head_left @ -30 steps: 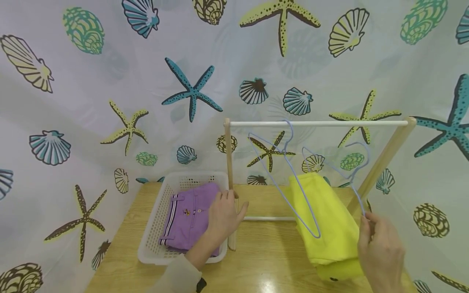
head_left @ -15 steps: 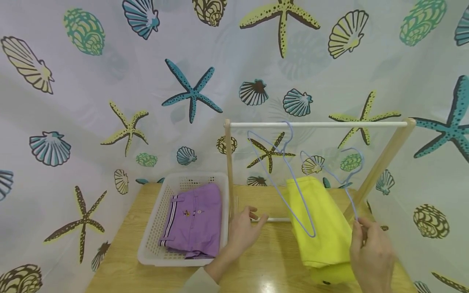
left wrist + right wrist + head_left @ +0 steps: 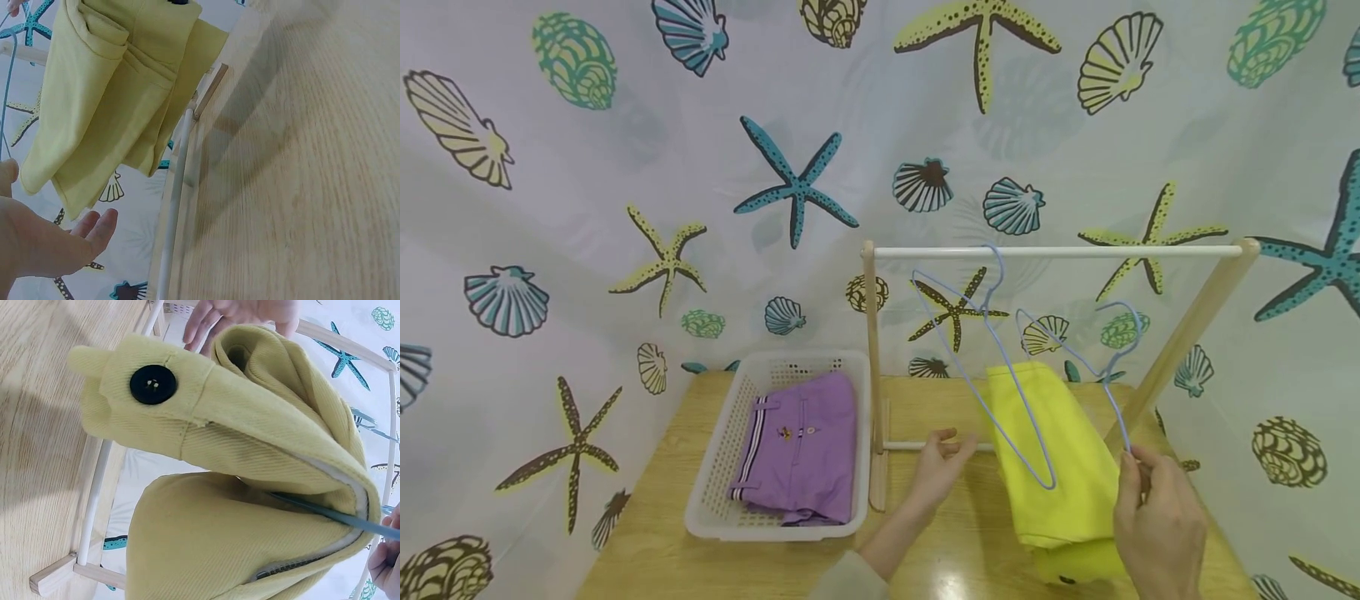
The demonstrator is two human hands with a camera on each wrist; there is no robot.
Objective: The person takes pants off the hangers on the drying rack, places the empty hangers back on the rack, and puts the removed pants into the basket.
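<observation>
Yellow trousers (image 3: 1052, 450) hang folded over a blue wire hanger (image 3: 1105, 375). My right hand (image 3: 1161, 521) pinches the hanger near its right end, with the hook upright below the rack's top rod. In the right wrist view the hanger's bar (image 3: 331, 514) runs into the fold of the trousers (image 3: 187, 537), beside a dark button (image 3: 153, 384) and a zip. My left hand (image 3: 942, 471) holds nothing; its fingers are loosely spread left of the trousers. In the left wrist view this hand (image 3: 50, 240) is just below the hanging cloth.
A second blue hanger (image 3: 985, 310) hangs from the white top rod (image 3: 1060, 252) of a wooden rack. Left of the rack, a white basket (image 3: 700, 500) holds folded purple trousers (image 3: 805, 450). A lower rod (image 3: 902, 446) spans the rack close over the wooden table (image 3: 917, 550).
My left hand has moved right, from the basket's edge past the rack post toward the yellow trousers. My right hand, with hanger and trousers, has shifted slightly left.
</observation>
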